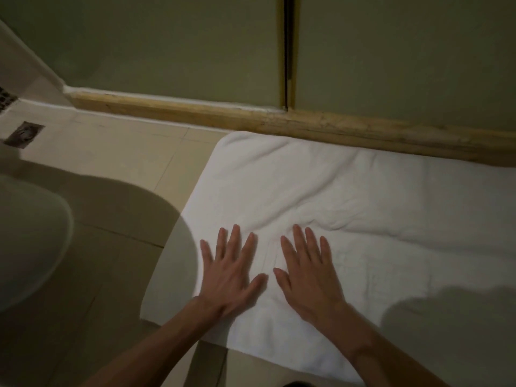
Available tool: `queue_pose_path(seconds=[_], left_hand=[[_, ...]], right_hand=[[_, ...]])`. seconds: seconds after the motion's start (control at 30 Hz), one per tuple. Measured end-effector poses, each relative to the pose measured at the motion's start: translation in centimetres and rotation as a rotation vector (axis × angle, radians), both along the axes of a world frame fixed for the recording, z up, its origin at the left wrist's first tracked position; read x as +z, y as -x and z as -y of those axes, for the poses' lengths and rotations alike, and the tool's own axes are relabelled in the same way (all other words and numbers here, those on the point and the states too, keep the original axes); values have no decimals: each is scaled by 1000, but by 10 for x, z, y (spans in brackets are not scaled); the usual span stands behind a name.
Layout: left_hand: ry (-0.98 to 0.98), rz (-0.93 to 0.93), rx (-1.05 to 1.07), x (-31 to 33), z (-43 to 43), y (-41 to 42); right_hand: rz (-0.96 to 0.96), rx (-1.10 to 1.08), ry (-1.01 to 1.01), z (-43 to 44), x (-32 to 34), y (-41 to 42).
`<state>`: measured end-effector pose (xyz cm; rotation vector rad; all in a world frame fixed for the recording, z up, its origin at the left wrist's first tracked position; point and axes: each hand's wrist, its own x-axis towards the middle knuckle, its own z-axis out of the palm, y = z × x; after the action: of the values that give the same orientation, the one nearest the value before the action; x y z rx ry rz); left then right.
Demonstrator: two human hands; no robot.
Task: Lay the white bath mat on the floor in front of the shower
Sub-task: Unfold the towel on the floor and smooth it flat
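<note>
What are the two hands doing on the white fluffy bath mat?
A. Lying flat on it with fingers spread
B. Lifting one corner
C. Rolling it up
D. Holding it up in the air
A: the left hand and the right hand both lie palm-down, fingers straight and spread, on the white fluffy bath mat, which is spread out on the beige tiled floor.

The scene is dim, with a greenish-grey cast. The white bath mat (335, 196) is the brightest patch, its creases shaded softly. A large rounded shadow covers the floor (125, 152) at left and the mat's near left corner; another (softer at its edge) darkens the lower right. The left hand (231, 277) and right hand (310, 277) look slightly blurred. The wooden sill (335, 127) bows from wide-angle distortion.
</note>
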<state>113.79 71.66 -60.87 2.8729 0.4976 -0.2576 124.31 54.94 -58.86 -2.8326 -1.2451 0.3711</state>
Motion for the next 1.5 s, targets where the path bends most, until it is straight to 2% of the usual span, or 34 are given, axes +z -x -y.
queue_pose_path(seconds=[0.27,0.5,0.67,0.8,1.0,1.2,1.5], left_hand=[[-33,9,-227,5,38,-82],[-52,-25,-380,6,74,-117],[-47,37,-479,12,107,-170],[-27,60,-517,17,138,-220],[-55,46,-638,18,192,-290],[-52,23,-656,8,224,-329],[-86,12,-646,-15,228,-344]], right_hand=[[41,-288,61,48,3,-26],[-48,-326,34,77,13,-29],[35,-428,-106,109,27,-48],[94,-476,-75,159,33,-95],[28,-607,18,219,23,-191],[-55,-586,25,228,1,-239],[32,-588,-21,239,-32,-259]])
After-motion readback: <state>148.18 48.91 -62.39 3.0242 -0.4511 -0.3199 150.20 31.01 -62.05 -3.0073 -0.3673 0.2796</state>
